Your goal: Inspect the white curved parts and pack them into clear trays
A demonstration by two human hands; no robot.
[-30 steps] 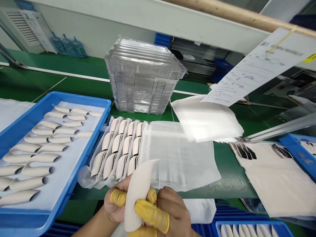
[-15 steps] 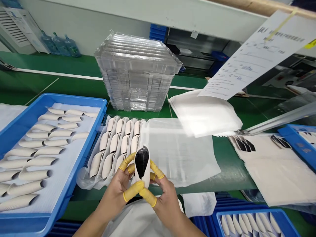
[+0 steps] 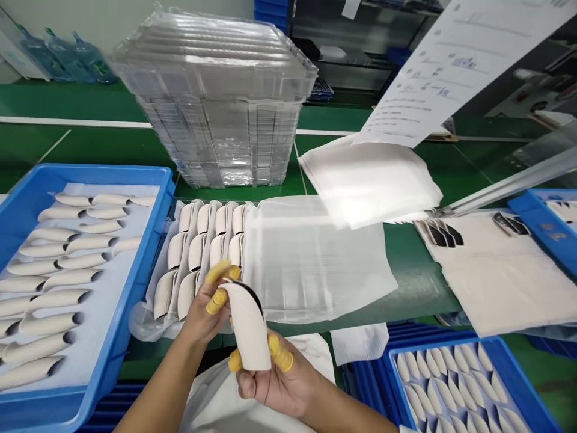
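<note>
A curved cream piece (image 3: 250, 328) with fine ridges and a dark edge is held up in front of me, its outer face toward me. My right hand (image 3: 274, 373) grips its lower end between thumb and fingers. At its upper end, my left hand (image 3: 208, 307) pinches the edge, slightly blurred. Yellow finger cots cover several fingertips. Just beyond my left hand, a clear tray (image 3: 155, 294) holds rows of similar pieces with thin white sheets between them. A translucent white sheet (image 3: 315, 264) spreads out to the right of those rows.
At left stands a blue tray (image 3: 121, 300) of cream pieces; another blue tray (image 3: 518, 367) is low at right. Stacked clear plastic trays (image 3: 225, 120) rise behind. White sheets (image 3: 374, 180) lie under a hanging paper (image 3: 433, 78). Dark pieces (image 3: 444, 233) rest on a cloth at right.
The piece has been turned from its black hollow side to its cream outer side. My right hand has moved to its lower end, my left to its upper end. The view has shifted.
</note>
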